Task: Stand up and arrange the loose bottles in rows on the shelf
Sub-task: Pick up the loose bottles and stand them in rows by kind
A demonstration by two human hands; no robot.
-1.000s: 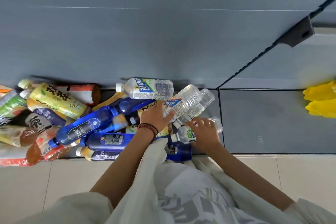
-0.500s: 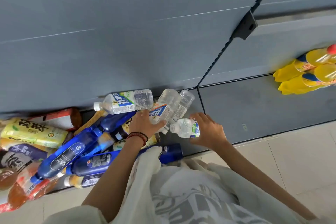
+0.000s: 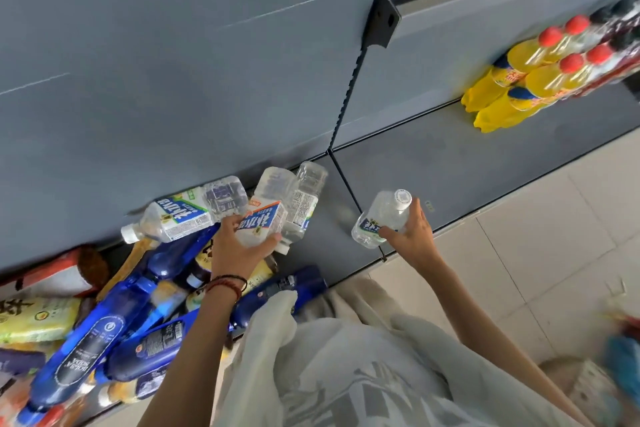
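My right hand (image 3: pixel 414 236) grips a small clear bottle (image 3: pixel 381 217) over the grey shelf (image 3: pixel 433 163); my left hand (image 3: pixel 235 248) clasps a blue-labelled bottle (image 3: pixel 265 218) in the pile (image 3: pixel 104 340) at left.

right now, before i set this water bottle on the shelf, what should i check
1. Right hand grip on small water bottle: ok, fingers curled round it.
2. Its white cap: ok, on.
3. Shelf spot beneath: ok, bare.
4. Bottle upright: cannot tell from this angle.
5. Left hand grip on second water bottle: ok.
6. Loose blue soda bottles: not ok, lying down.
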